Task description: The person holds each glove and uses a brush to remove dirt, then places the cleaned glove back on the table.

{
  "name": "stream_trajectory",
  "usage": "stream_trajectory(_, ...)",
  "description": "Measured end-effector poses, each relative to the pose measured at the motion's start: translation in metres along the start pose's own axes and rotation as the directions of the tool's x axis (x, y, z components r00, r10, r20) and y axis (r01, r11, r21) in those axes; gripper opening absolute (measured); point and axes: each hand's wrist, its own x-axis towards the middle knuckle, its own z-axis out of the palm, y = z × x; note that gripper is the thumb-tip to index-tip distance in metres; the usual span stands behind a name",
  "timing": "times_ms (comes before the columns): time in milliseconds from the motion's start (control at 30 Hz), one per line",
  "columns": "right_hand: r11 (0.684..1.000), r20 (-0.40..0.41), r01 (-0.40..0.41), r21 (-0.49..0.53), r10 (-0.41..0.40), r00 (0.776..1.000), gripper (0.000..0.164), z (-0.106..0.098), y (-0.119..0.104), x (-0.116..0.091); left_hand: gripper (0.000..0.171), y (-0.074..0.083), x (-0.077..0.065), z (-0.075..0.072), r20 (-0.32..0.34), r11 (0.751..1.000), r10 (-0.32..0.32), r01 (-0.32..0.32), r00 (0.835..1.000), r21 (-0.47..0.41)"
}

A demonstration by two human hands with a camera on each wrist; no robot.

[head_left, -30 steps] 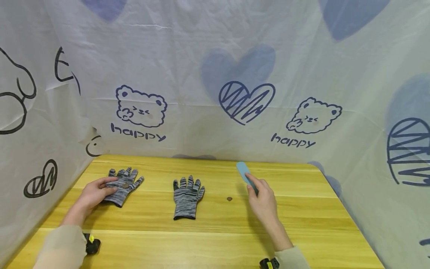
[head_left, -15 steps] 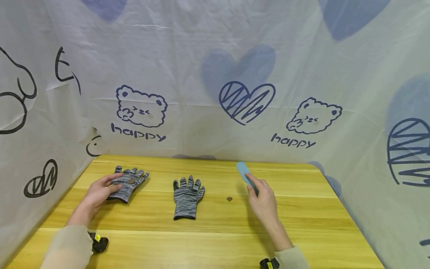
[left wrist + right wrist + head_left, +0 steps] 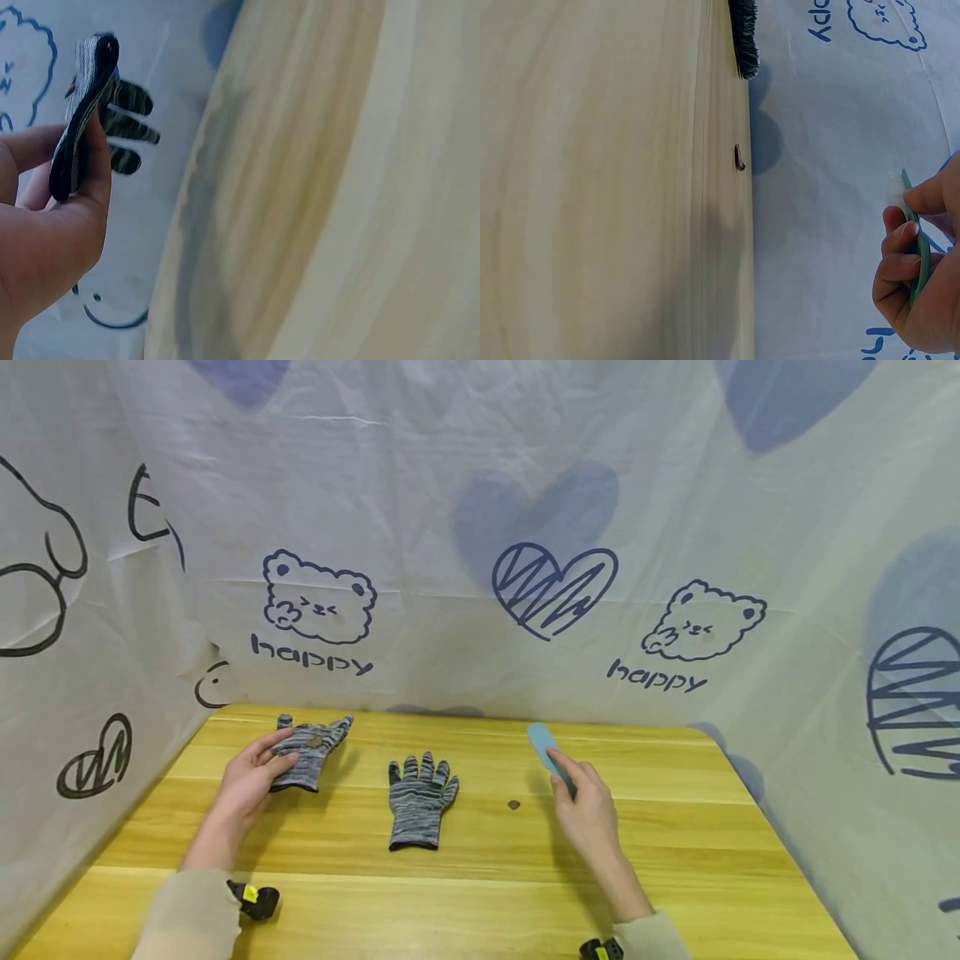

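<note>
My left hand [image 3: 251, 777] pinches a grey-and-black knit glove [image 3: 306, 770] near its cuff and holds it up above the table. A brown, roundish patch or piece [image 3: 316, 742] shows on the glove. In the left wrist view, the glove's dark cuff [image 3: 64, 169] sits between thumb and fingers, its fingertips drooping. My right hand [image 3: 588, 802] grips a light blue brush [image 3: 538, 737]; in the right wrist view white bristles [image 3: 895, 189] show beside its thin body. A matching glove [image 3: 416, 814] lies flat on the table between the hands, fingers pointing away.
A small brown piece [image 3: 513, 804] lies on the wooden table [image 3: 480, 910] between the flat glove and my right hand; it looks curled in the right wrist view. A printed white cloth [image 3: 435, 635] hangs behind the table and along both sides.
My left hand has moved right and away from me, raising the glove off the table; the glove's fingers now bend over. The right hand and brush stay put.
</note>
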Motion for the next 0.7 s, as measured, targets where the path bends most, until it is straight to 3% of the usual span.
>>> stream_trajectory(133, 1.000, 0.000, -0.001, 0.006, 0.001, 1.000, 0.042, 0.001, 0.000, -0.001, 0.062, 0.008, -0.003, 0.018, -0.096, 0.990, 0.020, -0.033, 0.995, -0.137)
stream_trajectory(267, 1.000, -0.004, 0.005, 0.007, -0.005, 1.000, 0.042, 0.001, 0.001, -0.001, 0.058, 0.014, -0.006, 0.034, -0.183, 0.960, 0.029, -0.078, 0.983, -0.268)
stream_trajectory(367, 1.000, -0.008, 0.010, 0.007, -0.010, 1.000, 0.042, 0.001, 0.001, -0.001, 0.056, 0.018, -0.008, 0.045, -0.221, 0.950, 0.055, -0.119, 0.974, -0.290)
stream_trajectory(700, 1.000, -0.011, 0.016, 0.008, -0.016, 1.000, 0.041, 0.001, 0.001, -0.002, 0.053, 0.033, -0.019, 0.081, -0.261, 0.926, 0.134, -0.215, 0.956, -0.309)
